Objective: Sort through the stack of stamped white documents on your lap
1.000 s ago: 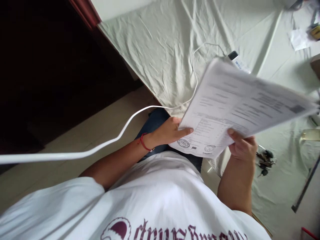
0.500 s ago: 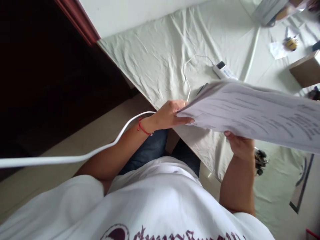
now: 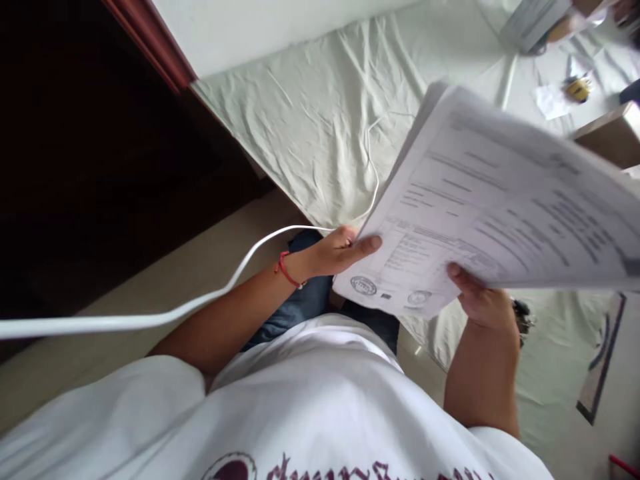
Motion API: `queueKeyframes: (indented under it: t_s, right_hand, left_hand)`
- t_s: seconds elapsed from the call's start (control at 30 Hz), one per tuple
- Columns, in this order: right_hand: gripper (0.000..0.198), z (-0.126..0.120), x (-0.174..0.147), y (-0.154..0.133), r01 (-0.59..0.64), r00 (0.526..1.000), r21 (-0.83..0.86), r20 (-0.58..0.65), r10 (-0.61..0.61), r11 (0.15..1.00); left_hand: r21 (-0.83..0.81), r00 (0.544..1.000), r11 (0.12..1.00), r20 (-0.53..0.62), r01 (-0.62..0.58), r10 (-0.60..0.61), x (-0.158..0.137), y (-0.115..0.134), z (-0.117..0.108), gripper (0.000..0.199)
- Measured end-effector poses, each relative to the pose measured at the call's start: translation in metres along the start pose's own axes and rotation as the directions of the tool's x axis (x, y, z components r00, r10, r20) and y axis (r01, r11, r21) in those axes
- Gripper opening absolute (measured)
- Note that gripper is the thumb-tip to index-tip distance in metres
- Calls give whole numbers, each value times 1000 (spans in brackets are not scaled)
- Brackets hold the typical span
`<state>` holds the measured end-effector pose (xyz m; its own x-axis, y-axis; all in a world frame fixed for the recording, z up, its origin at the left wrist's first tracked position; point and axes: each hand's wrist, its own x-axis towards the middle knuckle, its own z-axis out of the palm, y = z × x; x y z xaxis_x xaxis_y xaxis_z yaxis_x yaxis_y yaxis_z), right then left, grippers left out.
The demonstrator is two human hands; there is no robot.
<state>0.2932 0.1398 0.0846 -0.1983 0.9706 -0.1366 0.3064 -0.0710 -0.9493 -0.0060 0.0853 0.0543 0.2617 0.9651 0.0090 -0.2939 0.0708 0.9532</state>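
Observation:
A stack of printed papers [image 3: 480, 193] is held up over the cloth-covered table, its top sheet tilted toward me. Round stamps show near the lower left edge of that sheet. My left hand [image 3: 345, 252] is closed on the left edge, thumb on top and fingers hidden underneath. At the near edge my right hand [image 3: 483, 297] also grips the stack, with its thumb over the print. A red string bracelet [image 3: 287, 270] circles my left wrist.
The pale green tablecloth [image 3: 310, 127] is wrinkled. A white cable [image 3: 200, 303] runs over my left forearm toward the table. Beyond the papers are a yellow object [image 3: 579, 89], a white slip [image 3: 551, 102] and a cardboard box [image 3: 613, 137]. A small dark metallic object [image 3: 523, 319] lies behind my right wrist.
The papers have tipped up so their printed face and stamps show more fully. They now cover the white device on the table. My left hand has moved slightly toward me.

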Motion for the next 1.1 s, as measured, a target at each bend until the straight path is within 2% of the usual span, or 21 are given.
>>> queueKeyframes:
  t_s: [0.03,0.13,0.2,0.33,0.5,0.63,0.73,0.8,0.87,0.97,1.1]
  right_hand:
    - [61,3,-4,3,-70,998,51,8,69,996]
    - [59,16,-15,10,-288,958,163,43,285,944]
    - [55,26,-21,16,-370,928,214,34,371,904]
    - [49,43,-30,26,-426,883,340,-46,467,839]
    - [50,54,-34,32,-463,845,410,-64,531,786]
    - [46,47,-34,33,-481,849,353,-40,527,803]
    - [45,38,-38,34,-478,869,316,32,494,820]
    - [44,33,-41,35,-469,880,300,77,469,831]
    - [43,30,-44,37,-446,895,282,113,433,849]
    - [41,28,-46,38,-388,919,245,178,353,888]
    - [38,25,-44,38,-305,937,193,236,258,933]
  left_hand:
    - [-86,998,994,6,60,-60,-4,-7,3,65]
    - [-251,968,947,-93,203,-232,-16,-35,12,71]
    - [-334,947,906,-96,258,-305,-23,-51,18,70]
    - [-469,918,841,-140,269,-372,-32,-65,30,70]
    - [-446,889,851,-216,277,-403,-33,-61,33,68]
    - [-397,898,890,-270,224,-347,-35,-55,25,63]
    - [-218,886,965,-405,147,-226,-33,-46,16,55]
    - [-112,891,989,-432,100,-139,-28,-35,10,53]
    - [-105,918,994,-389,39,-77,-18,-23,6,52]
    - [-204,947,979,-318,-21,-46,0,-8,3,54]
    - [-305,976,952,-194,33,-96,18,-5,0,56]
